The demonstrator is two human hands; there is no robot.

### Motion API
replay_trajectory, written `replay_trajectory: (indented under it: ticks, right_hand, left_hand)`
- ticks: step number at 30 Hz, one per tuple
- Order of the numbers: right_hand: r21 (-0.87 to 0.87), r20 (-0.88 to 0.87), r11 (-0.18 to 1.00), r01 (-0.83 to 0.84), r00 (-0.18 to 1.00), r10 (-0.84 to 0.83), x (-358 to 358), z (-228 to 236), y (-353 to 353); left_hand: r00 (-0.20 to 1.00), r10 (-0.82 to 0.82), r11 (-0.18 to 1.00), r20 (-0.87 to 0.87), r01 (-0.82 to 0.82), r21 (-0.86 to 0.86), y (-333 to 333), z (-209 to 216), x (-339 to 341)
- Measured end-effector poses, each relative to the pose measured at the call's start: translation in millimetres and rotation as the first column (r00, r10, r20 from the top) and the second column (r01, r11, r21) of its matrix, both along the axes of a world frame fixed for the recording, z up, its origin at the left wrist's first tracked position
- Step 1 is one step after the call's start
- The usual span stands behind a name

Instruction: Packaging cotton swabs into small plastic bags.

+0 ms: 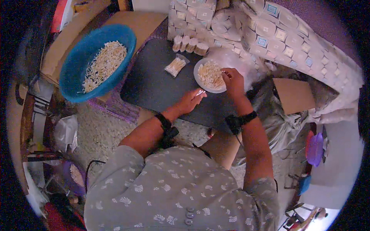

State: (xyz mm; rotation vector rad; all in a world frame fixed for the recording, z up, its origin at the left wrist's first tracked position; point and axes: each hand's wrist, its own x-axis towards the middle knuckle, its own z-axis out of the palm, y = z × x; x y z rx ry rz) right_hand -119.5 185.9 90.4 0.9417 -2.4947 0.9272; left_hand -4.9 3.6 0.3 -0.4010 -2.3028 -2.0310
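On a dark board [148, 82] sits a round white bowl [197, 80] heaped with loose cotton swabs [210, 73]. My left hand [189, 102] is closed around a few cotton swabs [199, 92], their white tips poking out just below the bowl's near-left rim. Over the bowl's right side, my right hand [234, 82] pinches at a cotton swab [223, 72], with a white tip showing at the fingertips. A small clear packet of swabs [176, 67] lies to the left of the bowl. Behind it, several bundled swab packs [190, 45] stand in a row.
At the left, a large blue basin [68, 84] holds many loose swabs [105, 63] and rests on cardboard [148, 18]. Clear plastic [228, 56] lies behind the bowl. Patterned fabric [283, 36] covers the far right side, above a cardboard piece [293, 96] on dark sheeting.
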Motion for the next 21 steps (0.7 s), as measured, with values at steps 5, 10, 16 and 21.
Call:
replay_trajectory:
  ticks: [5, 10, 16, 21]
  right_hand:
    - [-0.11, 0.166, 0.991, 0.08, 0.984, -0.061, -3.1, -0.4, 2.9]
    - [-0.226, 0.299, 0.965, 0.13, 0.952, -0.058, -6.0, -5.6, 5.5]
    - [-0.362, 0.456, 0.912, 0.195, 0.89, -0.009, -5.0, -6.9, 4.9]
    - [-0.37, 0.514, 0.901, 0.226, 0.858, -0.004, -5.2, -8.1, 7.9]
  left_hand:
    - [0.999, 0.034, 0.999, 0.035, -0.034, -0.016, 0.3, 5.4, 1.2]
    - [1.0, 0.018, 1.0, -0.014, -0.018, 0.02, 1.0, -4.3, -2.9]
    - [0.999, 0.037, 0.999, -0.018, -0.038, -0.029, -0.5, -10.9, -7.0]
    - [1.0, 0.028, 0.999, -0.013, -0.028, -0.043, -0.9, -7.0, -6.0]
